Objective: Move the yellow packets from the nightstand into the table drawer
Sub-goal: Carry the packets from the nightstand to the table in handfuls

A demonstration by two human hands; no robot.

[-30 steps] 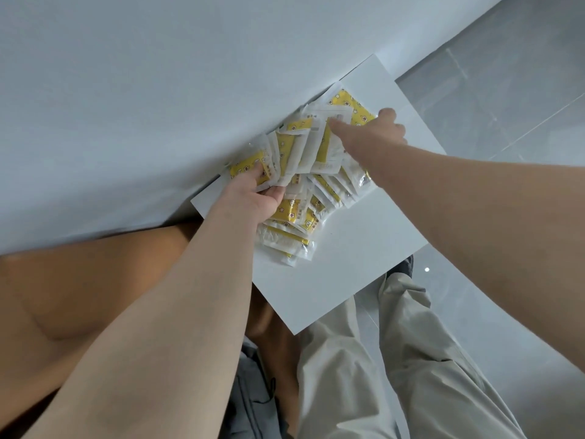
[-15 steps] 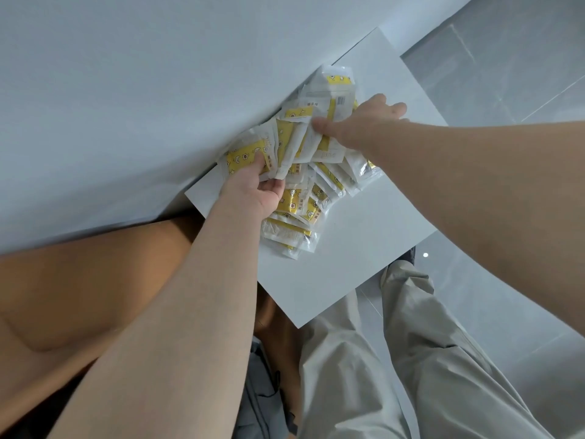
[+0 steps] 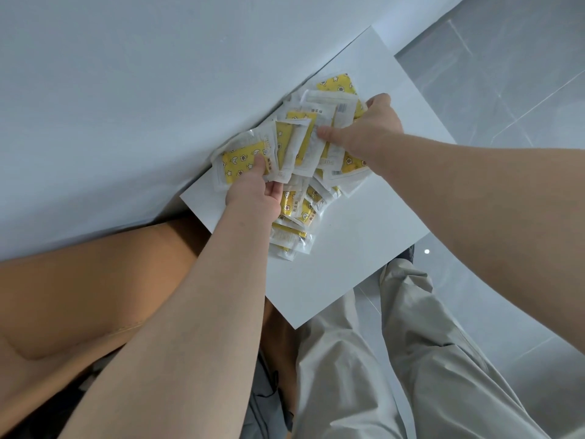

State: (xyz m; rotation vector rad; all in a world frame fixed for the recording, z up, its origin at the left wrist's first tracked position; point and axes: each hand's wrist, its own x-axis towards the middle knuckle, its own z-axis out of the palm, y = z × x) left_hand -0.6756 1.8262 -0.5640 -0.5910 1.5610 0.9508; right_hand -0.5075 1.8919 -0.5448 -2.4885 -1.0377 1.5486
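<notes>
Your left hand [image 3: 253,194] pinches and your right hand [image 3: 370,128] clasps the heaped clear-wrapped yellow packets [image 3: 299,144] at the flat white nightstand top's [image 3: 364,255] back edge; squeeze them inward before lifting, since loose ones look likely to slip.

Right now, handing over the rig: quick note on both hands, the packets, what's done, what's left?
Left hand: grips the near-left end of the packets, thumb on top.
Right hand: pinches the far-right end of the same heap.
Packets: one loose heap on the nightstand, against the wall; a few lie loose beside the left hand.
Done: both hands have hold of the heap; none moved off the nightstand.
Left: lift the lot, carry it to the drawer (not in view), drop it in.
</notes>
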